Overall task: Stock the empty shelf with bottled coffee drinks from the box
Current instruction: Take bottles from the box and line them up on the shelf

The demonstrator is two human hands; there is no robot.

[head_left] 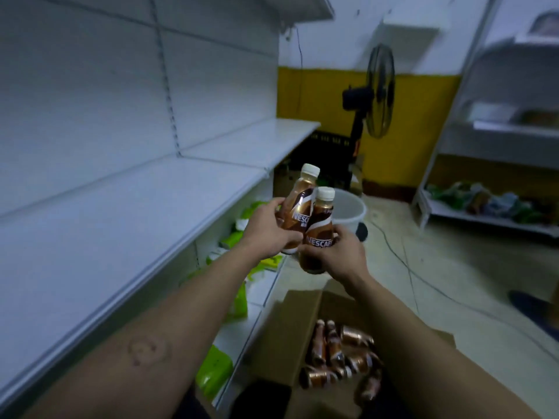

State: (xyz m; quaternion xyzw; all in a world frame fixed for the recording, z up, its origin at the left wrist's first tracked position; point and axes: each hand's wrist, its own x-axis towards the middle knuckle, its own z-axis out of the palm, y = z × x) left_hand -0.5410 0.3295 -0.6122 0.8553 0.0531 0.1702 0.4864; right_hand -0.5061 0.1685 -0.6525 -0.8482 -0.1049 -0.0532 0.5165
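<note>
Shelf [121, 225], white metal, on the person's left: bare, with no bottle standing on it. Left hand [267, 229]: grip wrapped round the body of the first bottle [298, 204], brown coffee drink, white cap, top leaning slightly rightward. Right hand [343, 255]: grip wrapped round the second bottle [319, 234], near upright, touching the first. Both bottles are held in the air out past the shelf's front edge, not yet set down. Box [287, 322], open cardboard, below the forearms: holds several loose bottles [341, 355] lying on their sides in a heap. Progress, as judged: stocking is at its very start, with none placed, two in hand and the heap left to move. Lower shelf: green packets [213, 371].
</note>
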